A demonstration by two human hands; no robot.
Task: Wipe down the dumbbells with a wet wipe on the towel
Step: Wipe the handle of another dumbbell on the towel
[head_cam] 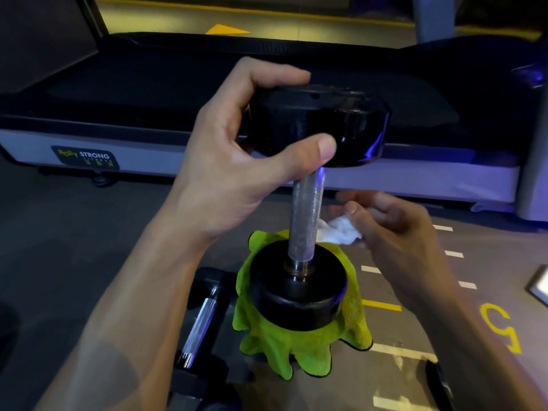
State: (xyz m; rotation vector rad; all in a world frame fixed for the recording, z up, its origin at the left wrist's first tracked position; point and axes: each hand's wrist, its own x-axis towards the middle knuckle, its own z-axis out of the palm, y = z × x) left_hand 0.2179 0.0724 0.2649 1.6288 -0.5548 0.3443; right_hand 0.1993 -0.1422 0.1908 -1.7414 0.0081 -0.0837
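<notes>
A black dumbbell (305, 221) stands upright on its lower head on a crumpled lime-green towel (296, 348) on the floor. My left hand (237, 173) grips the upper head from the left, thumb across its front. My right hand (391, 232) holds a bunched white wet wipe (341, 231) just right of the knurled metal handle, touching or nearly touching it. A second dumbbell (201, 327) lies on the floor left of the towel, partly hidden by my left forearm.
A treadmill (89, 149) with a black belt and grey side rail runs across the view behind the dumbbell. White and yellow markings (501, 324) are painted on the floor at the right. A dark object (439, 381) lies at the lower right.
</notes>
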